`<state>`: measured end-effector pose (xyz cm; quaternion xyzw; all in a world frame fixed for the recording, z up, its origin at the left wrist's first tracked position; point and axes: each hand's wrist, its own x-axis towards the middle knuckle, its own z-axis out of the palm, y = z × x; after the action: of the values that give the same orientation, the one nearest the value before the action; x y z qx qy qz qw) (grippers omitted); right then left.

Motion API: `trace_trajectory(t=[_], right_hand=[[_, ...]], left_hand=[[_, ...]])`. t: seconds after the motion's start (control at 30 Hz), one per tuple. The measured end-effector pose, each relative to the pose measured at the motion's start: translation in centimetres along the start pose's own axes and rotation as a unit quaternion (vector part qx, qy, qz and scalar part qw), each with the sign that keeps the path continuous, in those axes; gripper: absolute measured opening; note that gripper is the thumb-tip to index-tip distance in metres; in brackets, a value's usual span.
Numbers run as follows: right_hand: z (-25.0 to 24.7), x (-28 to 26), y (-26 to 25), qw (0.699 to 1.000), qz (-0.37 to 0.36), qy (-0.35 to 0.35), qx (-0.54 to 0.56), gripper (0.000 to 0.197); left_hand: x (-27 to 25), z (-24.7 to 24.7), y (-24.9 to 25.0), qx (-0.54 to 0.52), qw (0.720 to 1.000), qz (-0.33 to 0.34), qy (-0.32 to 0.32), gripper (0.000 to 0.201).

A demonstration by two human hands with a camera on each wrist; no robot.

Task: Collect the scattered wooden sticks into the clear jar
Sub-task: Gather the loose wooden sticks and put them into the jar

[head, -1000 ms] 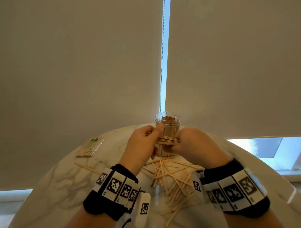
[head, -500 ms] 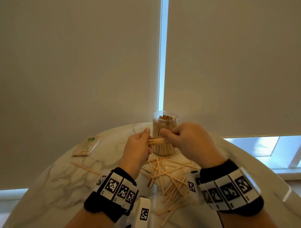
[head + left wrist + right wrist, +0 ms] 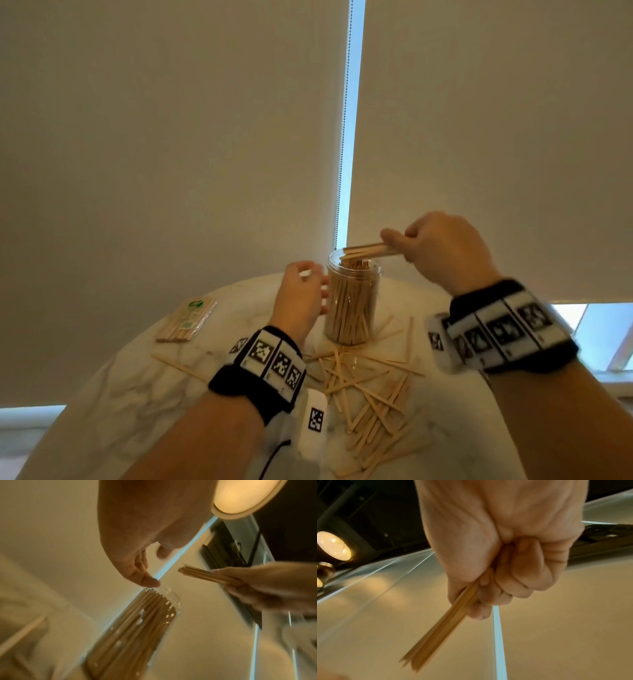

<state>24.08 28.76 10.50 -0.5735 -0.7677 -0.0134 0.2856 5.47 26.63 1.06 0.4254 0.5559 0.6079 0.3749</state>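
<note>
Here right hand (image 3: 442, 250) pinching flat wooden sticks (image 3: 366, 249) over clear round jar (image 3: 352, 301); left hand (image 3: 301, 298) relaxed, empty.

We hold a bundle (image 3: 368, 249) in our right hand (image 3: 442, 251) just above the jar (image 3: 352, 301); our left hand (image 3: 301, 298) sits beside the jar, fingers loosely curled. Loose sticks (image 3: 370, 387) lie before the jar on the table (image 3: 137, 394).

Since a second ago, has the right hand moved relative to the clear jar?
Yes. The right hand, gripping a bundle of thin wooden sticks, has risen from in front of the clear plastic jar to above and right of its rim.
</note>
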Motion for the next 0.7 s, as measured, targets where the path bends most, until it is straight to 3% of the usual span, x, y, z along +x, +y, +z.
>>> trace_trajectory(t=[0.07,0.13,0.23,0.3,0.4,0.47,0.53,0.7], right_hand=[[-0.2,3.1,-0.1,0.998,0.007,-0.004,-0.068,0.051],[0.3,5.5,-0.7,0.989,-0.006,-0.028,-0.147,0.047],[1.0,7.4,-2.2,0.963,-0.047,-0.085,-0.251,0.045],[1.7,8.0,-3.1,0.944,-0.081,-0.133,-0.292,0.045],[3.4,8.7,-3.8,0.919,-0.128,-0.198,-0.317,0.047],[4.8,9.2,-3.7,0.917,-0.146,-0.201,-0.313,0.042],[5.7,9.4,-3.5,0.926,-0.140,-0.197,-0.291,0.038],[5.9,8.6,-3.6,0.920,-0.093,-0.279,-0.258,0.023]], left_hand=[[1.8,0.9,-0.6,0.111,0.991,0.036,-0.064,0.084],[3.3,2.1,-0.9,0.224,0.970,0.050,-0.085,0.129],[5.3,3.8,-1.5,0.266,0.960,0.032,-0.077,0.158],[6.1,4.4,-2.7,0.242,0.966,0.027,-0.085,0.161],[6.8,4.3,-5.3,0.183,0.980,0.047,-0.059,0.130],[6.8,4.2,-6.0,0.173,0.981,0.059,-0.057,0.119],[6.7,4.3,-5.8,0.176,0.981,0.064,-0.060,0.117],[6.2,4.2,-5.5,0.192,0.977,0.078,-0.048,0.113]])
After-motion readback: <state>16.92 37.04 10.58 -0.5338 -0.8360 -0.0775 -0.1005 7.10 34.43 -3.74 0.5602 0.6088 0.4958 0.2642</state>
